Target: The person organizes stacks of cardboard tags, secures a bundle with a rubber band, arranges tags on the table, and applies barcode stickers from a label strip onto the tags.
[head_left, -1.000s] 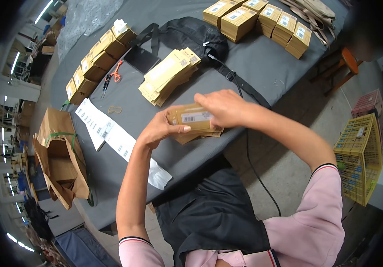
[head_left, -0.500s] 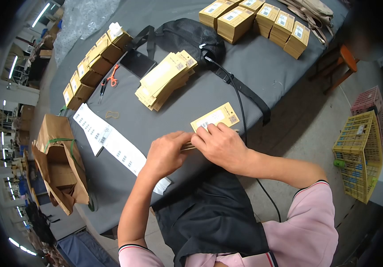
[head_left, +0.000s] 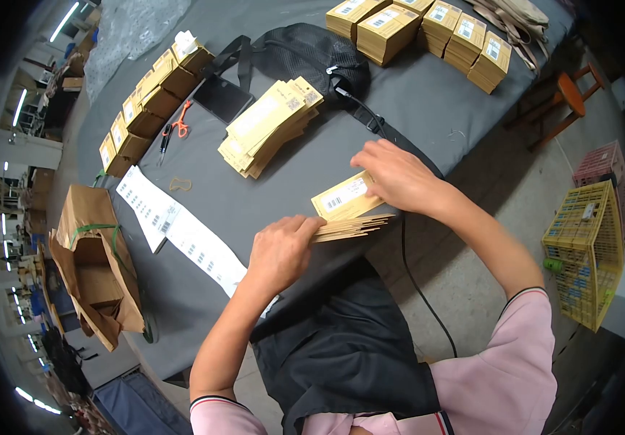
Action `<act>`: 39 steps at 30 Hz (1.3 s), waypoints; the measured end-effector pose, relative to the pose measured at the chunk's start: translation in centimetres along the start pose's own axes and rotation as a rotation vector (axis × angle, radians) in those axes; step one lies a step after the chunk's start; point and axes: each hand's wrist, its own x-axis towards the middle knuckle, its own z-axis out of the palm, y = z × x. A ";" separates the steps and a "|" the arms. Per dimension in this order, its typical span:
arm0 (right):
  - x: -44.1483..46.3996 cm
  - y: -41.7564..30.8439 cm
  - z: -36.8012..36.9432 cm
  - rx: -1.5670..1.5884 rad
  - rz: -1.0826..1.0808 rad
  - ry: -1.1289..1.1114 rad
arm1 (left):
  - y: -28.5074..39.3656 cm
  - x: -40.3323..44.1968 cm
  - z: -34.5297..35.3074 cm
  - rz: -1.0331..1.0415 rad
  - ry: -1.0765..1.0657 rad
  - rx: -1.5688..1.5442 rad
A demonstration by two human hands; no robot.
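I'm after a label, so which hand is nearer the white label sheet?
Left. The left hand is beside the white label sheet; the right hand is farther off, at the yellow card.

So I'm wearing a pale pink short-sleeved top (head_left: 501,362), and its cuffs (head_left: 526,293) are sporting thin dark, white and red stripes. Below that I'm rocking a loose black garment (head_left: 348,341), creasing pretty heavily across my lap.

Matt grey cloth table covering (head_left: 283,203)
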 end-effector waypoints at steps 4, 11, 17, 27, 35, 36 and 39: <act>1.8 -0.2 0.8 -0.248 -0.045 -0.145 | -0.2 0.0 0.1 -0.021 0.014 -0.033; 2.7 -0.1 0.3 -0.257 -0.066 -0.154 | -0.1 0.2 0.1 0.014 0.091 -0.004; 2.4 -1.5 -2.1 0.083 0.103 -0.280 | -0.9 0.3 0.0 0.009 0.043 -0.092; 0.2 -1.3 -0.4 0.402 -0.121 0.071 | -0.7 -0.1 -1.3 0.010 0.144 -0.120; -1.4 -1.3 4.4 1.181 0.173 0.228 | -1.3 0.2 -0.5 -0.097 0.033 -0.076; -1.6 -2.3 5.3 1.237 0.199 0.363 | -1.2 0.2 -0.5 -0.094 0.028 -0.077; -1.6 -3.9 7.9 1.251 0.231 0.547 | -0.9 0.2 -0.4 -0.150 0.102 -0.166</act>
